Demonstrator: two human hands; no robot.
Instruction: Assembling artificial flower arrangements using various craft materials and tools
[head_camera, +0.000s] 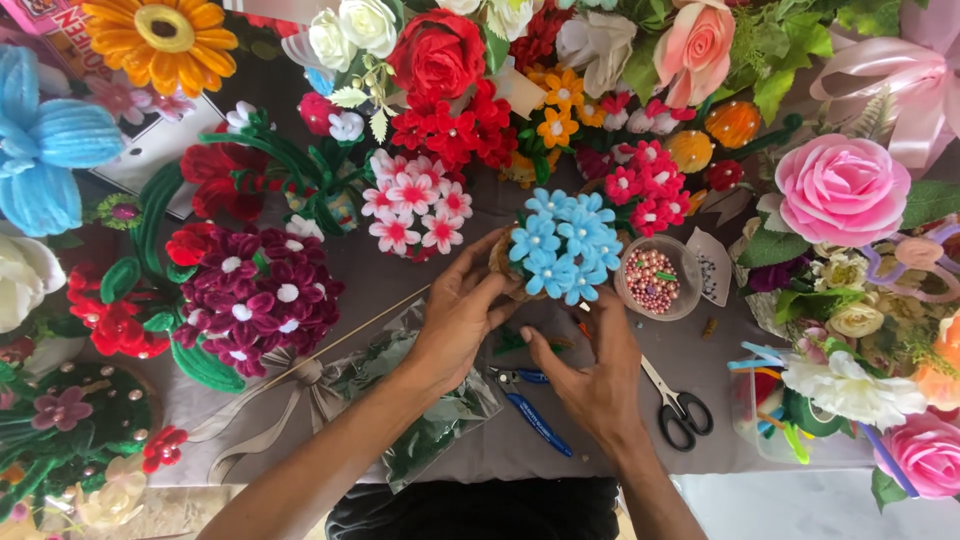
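Blue pipe-cleaner petals are what the fingers (492, 262) of the left hand (460, 320) meet first: these fingers are curled, about half closed, around the brown base under the blue flower bunch (565, 245), with the thumb on the near side. The right hand (600, 385) is just below the bunch, near the middle of the frame; its fingers are loosely bent and its thumb points to the left. Whether it pinches a small green piece there, I cannot tell.

To do this step well, I judge that the left hand should keep the base steady without pressing the soft petals, and the right hand should work from below, where the stems come together.

The bunch lies above and slightly right of both hands, touching the left fingers and near the right ones. Just right of it stands a clear cup of pink beads (655, 280). Below the right hand, on the grey surface (600, 455), lie blue-handled pliers (530, 410) and black scissors (680, 405). A clear bag of green pieces (420, 420) is under the left wrist. Many other handmade flowers fill the upper part of the frame.
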